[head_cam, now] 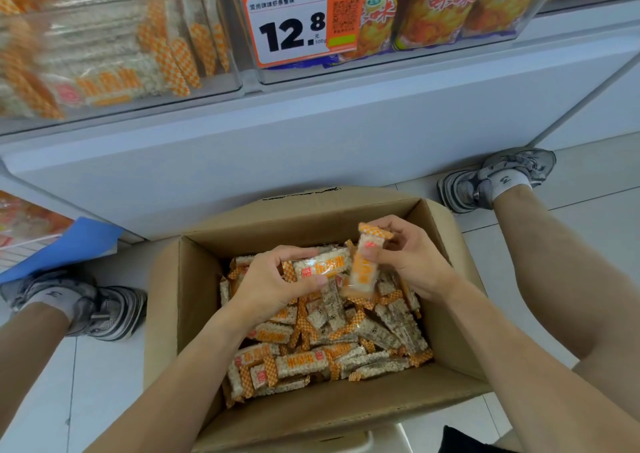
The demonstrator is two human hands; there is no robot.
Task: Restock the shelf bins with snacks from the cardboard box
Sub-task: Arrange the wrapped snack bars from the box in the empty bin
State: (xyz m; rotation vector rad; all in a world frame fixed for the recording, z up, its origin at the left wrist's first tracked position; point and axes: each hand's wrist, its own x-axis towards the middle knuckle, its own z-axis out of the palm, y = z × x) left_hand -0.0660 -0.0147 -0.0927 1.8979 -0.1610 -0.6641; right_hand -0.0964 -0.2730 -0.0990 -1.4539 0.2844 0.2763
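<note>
Where shelf (pixel 311 134) meets pale tiles (pixel 571 231)

Left hand (pixel 273 281): at frame centre, fingers curled, pinched a snack bar (pixel 320 267) lying level.
Right hand (pixel 410 262): just right of centre, thumb and fingertips gripped a second snack bar (pixel 363 265) held upright.
Forearms: bare, rose from lower left and lower right, converged toward centre.
Legs: bare, spread wide at left and right edges, sneakered feet turned outward.
</note>
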